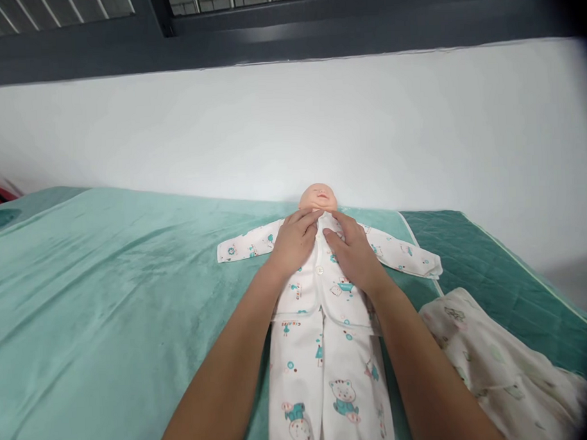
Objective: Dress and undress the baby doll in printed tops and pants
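Note:
A baby doll point(318, 196) lies on its back with its head at the wall. It is dressed in a white printed baby jacket point(320, 289), closed down the front, the sleeves stretched out to both sides. White printed baby pants point(344, 372) lie below the jacket hem. My left hand point(297, 240) rests flat on the upper left of the jacket, fingertips by the collar. On the other side of the collar lies my right hand point(353, 249), fingers stretched out and thumb apart. Both palms hide part of the chest and the shoulders.
A light green blanket point(123, 303) covers the bed, with a darker green quilted cover point(498, 277) at the right. A crumpled whitish printed cloth point(501, 373) lies at the lower right. Behind stands a white wall point(175, 141) under a dark window frame point(316, 36).

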Available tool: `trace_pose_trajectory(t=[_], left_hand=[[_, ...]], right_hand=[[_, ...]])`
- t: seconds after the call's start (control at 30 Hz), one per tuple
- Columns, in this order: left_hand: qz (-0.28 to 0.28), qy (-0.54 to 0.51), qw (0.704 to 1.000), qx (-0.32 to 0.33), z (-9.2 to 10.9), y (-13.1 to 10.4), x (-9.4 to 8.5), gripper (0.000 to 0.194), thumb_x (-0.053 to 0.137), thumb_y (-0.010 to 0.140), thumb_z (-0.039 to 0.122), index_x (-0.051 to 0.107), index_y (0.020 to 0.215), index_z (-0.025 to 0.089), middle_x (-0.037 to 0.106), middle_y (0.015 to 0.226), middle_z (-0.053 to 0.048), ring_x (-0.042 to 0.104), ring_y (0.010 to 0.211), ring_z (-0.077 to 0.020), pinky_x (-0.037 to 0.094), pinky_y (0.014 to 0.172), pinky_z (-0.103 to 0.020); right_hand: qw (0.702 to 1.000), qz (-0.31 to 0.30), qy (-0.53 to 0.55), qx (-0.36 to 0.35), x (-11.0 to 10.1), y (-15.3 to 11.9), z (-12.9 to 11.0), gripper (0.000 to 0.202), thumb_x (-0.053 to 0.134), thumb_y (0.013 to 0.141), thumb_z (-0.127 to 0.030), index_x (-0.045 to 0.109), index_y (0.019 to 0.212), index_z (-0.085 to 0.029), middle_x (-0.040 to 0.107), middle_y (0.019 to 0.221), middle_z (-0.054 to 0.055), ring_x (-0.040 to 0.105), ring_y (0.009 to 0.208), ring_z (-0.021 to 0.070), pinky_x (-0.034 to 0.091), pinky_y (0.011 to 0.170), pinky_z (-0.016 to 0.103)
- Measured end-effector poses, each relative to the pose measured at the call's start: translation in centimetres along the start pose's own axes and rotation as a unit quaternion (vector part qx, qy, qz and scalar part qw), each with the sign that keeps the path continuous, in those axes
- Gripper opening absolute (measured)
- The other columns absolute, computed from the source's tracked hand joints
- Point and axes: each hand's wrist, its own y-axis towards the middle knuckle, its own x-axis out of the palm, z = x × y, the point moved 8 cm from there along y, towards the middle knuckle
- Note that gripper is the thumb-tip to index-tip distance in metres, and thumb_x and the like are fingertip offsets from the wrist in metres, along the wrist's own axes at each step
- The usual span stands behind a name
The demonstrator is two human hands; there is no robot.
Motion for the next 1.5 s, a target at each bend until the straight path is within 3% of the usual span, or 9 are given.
trace_pose_trajectory(t=[0.53,0.83,1.2,1.5], left_hand=[[-0.024,0.005,1.0,-0.018,0.53,-0.12,-0.1,0.046,0.033,0.095,0.019,0.067,0.123,0.03,0.056,0.142,0.0,0.046,0.135,-0.0209,0.034,0.117,-0.041],[-0.023,-0.006,0.999,-0.035,0.32,-0.06,-0.07,0.044,0.034,0.096,0.02,0.067,0.124,0.027,0.055,0.144,-0.002,0.045,0.136,-0.0214,0.033,0.117,-0.042],[-0.027,0.013,0.999,-0.025,0.48,-0.16,-0.05,0.042,0.036,0.094,0.018,0.07,0.117,0.028,0.053,0.145,-0.001,0.045,0.136,-0.0227,0.033,0.117,-0.043],[0.044,-0.087,0.995,-0.025,0.12,-0.19,-0.68,0.028,0.045,0.091,0.018,0.065,0.111,0.022,0.066,0.124,-0.003,0.057,0.12,-0.0191,0.043,0.108,-0.034]], right_hand=[[1.0,-0.005,0.013,0.018,0.08,-0.07,0.28,0.051,0.045,0.092,-0.044,0.051,0.139,-0.025,0.051,0.145,0.009,0.04,0.136,0.0286,0.03,0.114,0.052],[1.0,-0.019,-0.01,-0.017,0.29,0.01,0.0,0.052,0.041,0.095,-0.042,0.048,0.144,-0.027,0.047,0.151,0.004,0.037,0.14,0.0266,0.026,0.118,0.051],[0.998,-0.029,-0.021,-0.045,0.69,0.29,-0.05,0.049,0.038,0.095,-0.041,0.053,0.139,-0.025,0.047,0.151,0.006,0.035,0.144,0.0239,0.022,0.121,0.049],[1.0,-0.007,0.001,-0.028,0.5,0.45,0.54,0.043,0.043,0.092,-0.042,0.058,0.129,-0.024,0.053,0.145,0.007,0.041,0.137,0.0256,0.026,0.117,0.048]])
